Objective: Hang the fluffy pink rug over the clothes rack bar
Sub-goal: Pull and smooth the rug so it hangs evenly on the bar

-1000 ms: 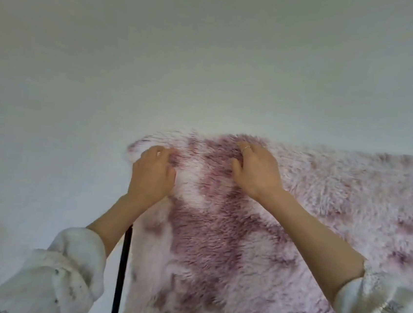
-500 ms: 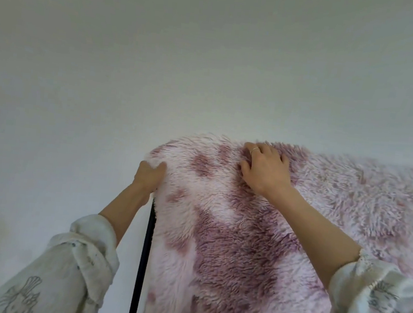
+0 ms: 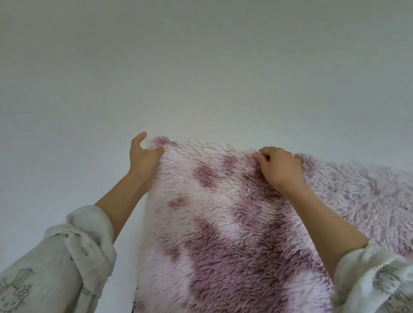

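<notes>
The fluffy pink rug with mauve blotches point(image 3: 243, 236) hung draped high before a plain white wall point(image 3: 211, 55). At its top left corner, the left hand point(image 3: 142, 158) pinched the edge; along its top edge, the right hand point(image 3: 279, 170) clutched the pile, fingers curled.

support: clothes rack, only a thin dark upright point(image 3: 131, 311) shows, low and below the left hand's fingers point(image 3: 158, 151) | bar: hidden under pile | on it: pink rug point(image 3: 217, 234) draped over, hanging down beneath the fingers
</notes>
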A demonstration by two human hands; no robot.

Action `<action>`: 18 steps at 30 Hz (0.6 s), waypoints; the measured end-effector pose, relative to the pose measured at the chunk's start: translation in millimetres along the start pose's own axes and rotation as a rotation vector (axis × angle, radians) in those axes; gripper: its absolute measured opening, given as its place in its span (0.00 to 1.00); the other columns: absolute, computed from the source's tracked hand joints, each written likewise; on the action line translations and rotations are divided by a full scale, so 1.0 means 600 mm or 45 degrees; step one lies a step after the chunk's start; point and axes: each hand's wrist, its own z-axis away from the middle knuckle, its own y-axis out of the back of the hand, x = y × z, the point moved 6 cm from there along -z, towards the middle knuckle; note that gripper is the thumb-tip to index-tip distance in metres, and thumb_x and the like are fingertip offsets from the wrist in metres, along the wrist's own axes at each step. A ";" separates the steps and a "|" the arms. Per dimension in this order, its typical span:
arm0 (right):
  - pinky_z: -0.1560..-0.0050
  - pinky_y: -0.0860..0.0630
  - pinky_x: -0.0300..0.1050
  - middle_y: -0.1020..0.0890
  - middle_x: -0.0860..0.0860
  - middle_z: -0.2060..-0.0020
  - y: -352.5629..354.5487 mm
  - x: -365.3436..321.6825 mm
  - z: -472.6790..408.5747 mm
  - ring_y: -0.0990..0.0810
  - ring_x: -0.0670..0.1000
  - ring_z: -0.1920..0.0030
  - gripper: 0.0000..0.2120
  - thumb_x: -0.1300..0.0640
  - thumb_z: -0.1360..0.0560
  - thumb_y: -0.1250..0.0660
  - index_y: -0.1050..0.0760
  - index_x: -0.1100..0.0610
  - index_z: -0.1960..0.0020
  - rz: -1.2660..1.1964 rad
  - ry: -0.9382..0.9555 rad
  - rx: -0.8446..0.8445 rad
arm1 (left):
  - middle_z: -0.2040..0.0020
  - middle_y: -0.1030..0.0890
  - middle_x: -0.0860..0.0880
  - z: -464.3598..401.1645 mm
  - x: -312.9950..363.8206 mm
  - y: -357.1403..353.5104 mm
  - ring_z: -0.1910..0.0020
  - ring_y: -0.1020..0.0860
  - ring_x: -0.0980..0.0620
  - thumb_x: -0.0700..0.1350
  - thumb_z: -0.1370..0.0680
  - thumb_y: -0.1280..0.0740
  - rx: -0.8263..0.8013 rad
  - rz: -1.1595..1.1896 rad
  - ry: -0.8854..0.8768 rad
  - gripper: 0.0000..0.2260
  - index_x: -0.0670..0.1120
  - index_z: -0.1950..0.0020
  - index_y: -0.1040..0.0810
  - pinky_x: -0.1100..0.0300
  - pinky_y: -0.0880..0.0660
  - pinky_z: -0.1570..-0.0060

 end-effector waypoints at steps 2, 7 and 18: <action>0.59 0.32 0.45 0.22 0.56 0.64 0.003 0.000 -0.003 0.20 0.61 0.54 0.16 0.52 0.20 0.42 0.27 0.56 0.64 -0.048 -0.015 0.059 | 0.39 0.29 0.43 -0.002 0.007 -0.009 0.45 0.24 0.45 0.35 0.26 0.36 -0.012 0.004 -0.011 0.27 0.52 0.30 0.36 0.51 0.25 0.42; 0.62 0.33 0.44 0.17 0.60 0.57 0.014 0.021 -0.009 0.20 0.61 0.53 0.14 0.53 0.20 0.42 0.24 0.57 0.60 -0.023 -0.004 0.138 | 0.41 0.29 0.43 -0.003 0.013 -0.027 0.51 0.25 0.46 0.34 0.25 0.38 -0.025 0.029 -0.049 0.25 0.52 0.31 0.35 0.57 0.24 0.57; 0.64 0.34 0.43 0.24 0.57 0.64 0.074 0.178 0.002 0.22 0.60 0.56 0.15 0.52 0.20 0.44 0.32 0.54 0.64 0.074 -0.182 0.158 | 0.33 0.30 0.41 0.030 0.041 -0.158 0.39 0.29 0.48 0.39 0.22 0.38 -0.239 -0.371 -0.346 0.21 0.51 0.30 0.36 0.58 0.29 0.40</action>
